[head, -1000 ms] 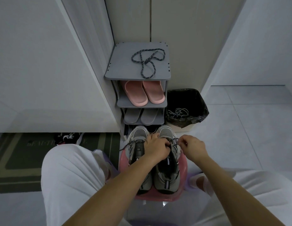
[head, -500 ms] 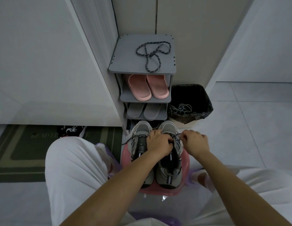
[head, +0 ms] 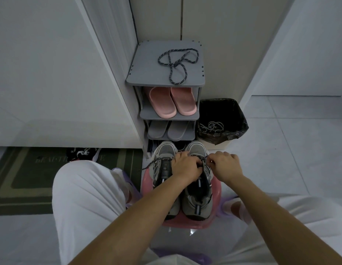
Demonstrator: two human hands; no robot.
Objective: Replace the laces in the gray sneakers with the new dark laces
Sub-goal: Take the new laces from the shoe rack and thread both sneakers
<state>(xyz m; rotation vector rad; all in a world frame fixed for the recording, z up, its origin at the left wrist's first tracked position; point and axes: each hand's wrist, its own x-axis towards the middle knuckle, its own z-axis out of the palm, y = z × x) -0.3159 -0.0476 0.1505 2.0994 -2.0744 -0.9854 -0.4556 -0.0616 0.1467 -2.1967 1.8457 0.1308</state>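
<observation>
Two gray sneakers point(head: 198, 205): side by side on a pink stool point(head: 147, 183), toes pointing away from me, between the person's knees and just in front of the shoe rack point(head: 145, 73).
left sneaker point(head: 163, 155): I see a lace crossing its front, with one end trailing off to the left past the stool edge.
right sneaker point(head: 197, 150): its opening is dark toward the heel, and both hands meet at its front eyelets.
dark lace point(head: 204, 160): a short speckled stretch shows between the two hands, over the right sneaker's front.
left hand point(head: 185, 166): lies across the right sneaker, fingers curled down and clamping its upper. I cannot tell whether they also pinch the lace.
right hand point(head: 225, 165): just beside the right sneaker's outer edge, thumb and forefinger pinching the dark lace, the other fingers curled in.
second dark lace point(head: 176, 63): lies in loose loops on the top board of the shoe rack, well apart from the hands.
shelves: pink slippers point(head: 172, 102) on the upper shelf, gray slippers point(head: 166, 131) on the one below.
bin point(head: 241, 115): black-lined, just right of the shoe rack, with a tangle of pale laces point(head: 213, 126) inside.
floor: a dark green mat point(head: 23, 178) lies to my left against the white wall, with pale tiles elsewhere.
</observation>
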